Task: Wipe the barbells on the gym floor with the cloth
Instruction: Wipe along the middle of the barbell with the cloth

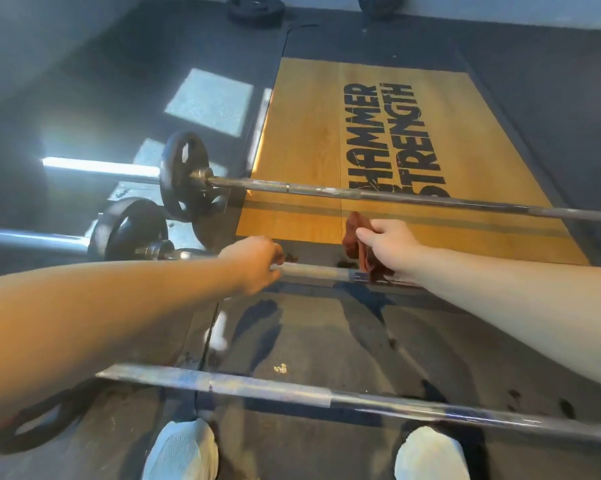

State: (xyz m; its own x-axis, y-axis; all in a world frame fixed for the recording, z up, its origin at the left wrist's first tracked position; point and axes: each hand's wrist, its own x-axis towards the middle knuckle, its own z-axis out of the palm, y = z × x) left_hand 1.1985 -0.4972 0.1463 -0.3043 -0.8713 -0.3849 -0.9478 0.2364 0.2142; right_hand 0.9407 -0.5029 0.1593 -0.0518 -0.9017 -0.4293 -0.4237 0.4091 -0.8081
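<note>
Three bars on the gym floor here. I'm on the middle barbell [312,271], which lies across the centre of the frame, right at the near edge of the wooden platform [309,133]. My left hand [254,263] is wrapped around its shaft, left of centre. My right hand [389,242] has the rust-coloured cloth [356,237] bunched in its fingers, with the loose end hanging down onto the bar.

The far barbell [361,194] crosses the platform above, with a black plate [184,174] at its left end. The near barbell [292,393] runs along the bottom of the frame by my shoes.

Handling-wise, the steel shaft is stiff and heavy and probably rolls easily, so pinning it with one of my hands makes sense. The cloth is soft and floppy, so I'd wrap it round the shaft to rub.
</note>
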